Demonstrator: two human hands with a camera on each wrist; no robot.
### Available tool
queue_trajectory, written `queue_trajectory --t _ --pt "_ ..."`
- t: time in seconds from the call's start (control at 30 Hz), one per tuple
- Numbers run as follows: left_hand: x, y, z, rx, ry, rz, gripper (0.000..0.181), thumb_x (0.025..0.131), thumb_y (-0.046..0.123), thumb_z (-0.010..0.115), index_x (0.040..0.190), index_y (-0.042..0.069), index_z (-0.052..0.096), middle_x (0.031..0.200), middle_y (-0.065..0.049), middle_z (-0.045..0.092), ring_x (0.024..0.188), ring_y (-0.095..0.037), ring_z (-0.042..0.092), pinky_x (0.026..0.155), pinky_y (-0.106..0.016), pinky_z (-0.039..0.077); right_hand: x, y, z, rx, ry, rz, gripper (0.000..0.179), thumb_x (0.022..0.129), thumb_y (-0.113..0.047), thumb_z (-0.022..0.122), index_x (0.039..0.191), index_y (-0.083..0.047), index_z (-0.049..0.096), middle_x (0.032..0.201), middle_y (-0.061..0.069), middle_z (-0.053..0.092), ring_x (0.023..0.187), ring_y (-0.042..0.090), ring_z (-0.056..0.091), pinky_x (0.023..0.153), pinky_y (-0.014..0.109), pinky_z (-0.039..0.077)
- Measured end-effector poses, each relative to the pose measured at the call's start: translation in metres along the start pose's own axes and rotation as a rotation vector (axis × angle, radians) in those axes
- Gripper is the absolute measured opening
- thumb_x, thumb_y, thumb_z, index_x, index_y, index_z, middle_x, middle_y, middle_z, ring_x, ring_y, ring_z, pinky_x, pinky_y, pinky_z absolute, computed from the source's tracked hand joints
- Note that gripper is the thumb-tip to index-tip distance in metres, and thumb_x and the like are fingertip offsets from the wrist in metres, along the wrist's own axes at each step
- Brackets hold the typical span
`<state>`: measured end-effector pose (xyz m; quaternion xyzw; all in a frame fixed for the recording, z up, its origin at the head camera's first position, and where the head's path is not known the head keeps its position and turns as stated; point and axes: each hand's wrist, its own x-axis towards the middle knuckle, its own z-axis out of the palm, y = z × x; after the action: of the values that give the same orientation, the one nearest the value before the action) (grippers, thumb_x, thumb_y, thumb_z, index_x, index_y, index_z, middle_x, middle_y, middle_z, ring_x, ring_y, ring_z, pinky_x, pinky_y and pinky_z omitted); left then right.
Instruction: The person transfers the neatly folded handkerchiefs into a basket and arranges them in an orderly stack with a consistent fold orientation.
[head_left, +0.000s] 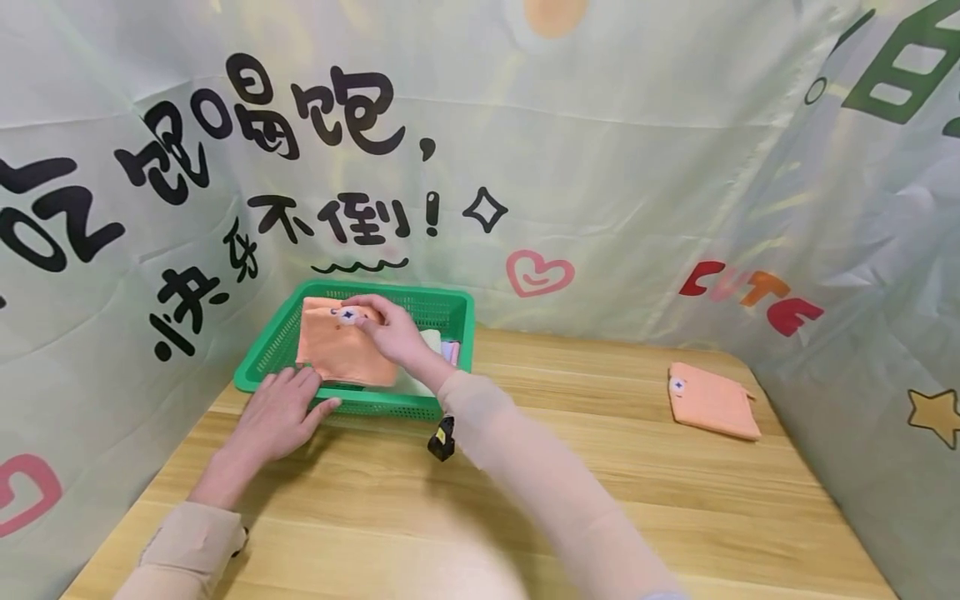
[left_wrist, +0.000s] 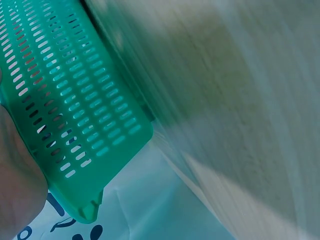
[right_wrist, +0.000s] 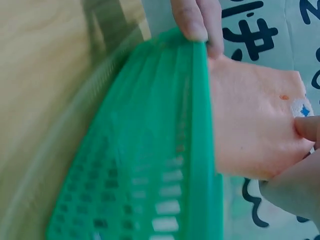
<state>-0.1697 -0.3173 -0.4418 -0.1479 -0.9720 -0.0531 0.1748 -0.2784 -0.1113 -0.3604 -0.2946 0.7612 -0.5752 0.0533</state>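
Observation:
A green plastic basket (head_left: 360,408) with slotted sides stands at the back left of the table. My left hand (head_left: 281,412) holds its near rim, fingers over the edge and thumb outside; the left wrist view shows only part of this hand (left_wrist: 20,180) beside the basket wall (left_wrist: 75,100). With thumb and fingers, my right hand (head_left: 390,329) pinches the top edge of a folded orange towel (head_left: 337,350) by its white face patch. In the right wrist view the towel (right_wrist: 255,115) hangs tilted behind the rim (right_wrist: 200,125), its lower part hidden.
A second folded orange towel (head_left: 712,400) lies on the right side of the wooden table (head_left: 375,500). Inside the basket are a pale cloth (head_left: 431,340) and a pinkish-purple item (head_left: 450,352). Printed fabric walls (head_left: 622,208) enclose the table's back and sides.

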Motion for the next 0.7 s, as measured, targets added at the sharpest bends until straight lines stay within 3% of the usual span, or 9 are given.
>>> queue_trajectory --t 0.17,0.33,0.57,0.7 --pt "-0.001 0.001 0.001 0.000 0.001 0.006 0.034 0.104 0.042 0.061 0.102 0.009 0.056 0.106 -0.009 0.063 0.089 -0.032 0.053 0.074 -0.043 0.035 0.003 0.001 0.015 0.037 0.030 0.047 0.027 0.104 -0.009 0.062 0.128 -0.018 0.071 0.133 0.003 0.067 0.116 0.012 0.062 0.092 0.025 0.051" --pt "-0.001 -0.001 0.001 0.000 0.001 0.003 0.035 0.104 0.043 0.060 0.092 0.012 0.050 0.092 -0.004 0.054 0.081 -0.027 0.047 0.072 -0.039 0.031 0.011 0.002 0.024 0.067 0.043 0.105 0.027 0.104 -0.012 0.064 0.128 -0.021 0.071 0.135 0.001 0.066 0.116 0.011 0.061 0.093 0.027 0.050" --pt "0.000 -0.002 0.001 -0.008 0.013 0.003 0.037 0.104 0.043 0.061 0.089 0.013 0.046 0.084 0.000 0.048 0.082 -0.025 0.046 0.073 -0.039 0.032 0.020 0.005 0.034 0.300 0.007 0.252 0.029 0.104 -0.008 0.062 0.129 -0.020 0.072 0.131 0.000 0.066 0.108 0.011 0.062 0.094 0.032 0.051" --pt "0.000 0.000 0.001 -0.013 0.021 0.008 0.038 0.104 0.043 0.061 0.087 0.013 0.045 0.081 0.000 0.045 0.080 -0.025 0.046 0.073 -0.038 0.031 0.023 0.011 0.037 0.387 -0.046 0.321 0.035 0.105 -0.004 0.058 0.135 -0.017 0.069 0.135 0.003 0.065 0.115 0.018 0.064 0.100 0.037 0.051"
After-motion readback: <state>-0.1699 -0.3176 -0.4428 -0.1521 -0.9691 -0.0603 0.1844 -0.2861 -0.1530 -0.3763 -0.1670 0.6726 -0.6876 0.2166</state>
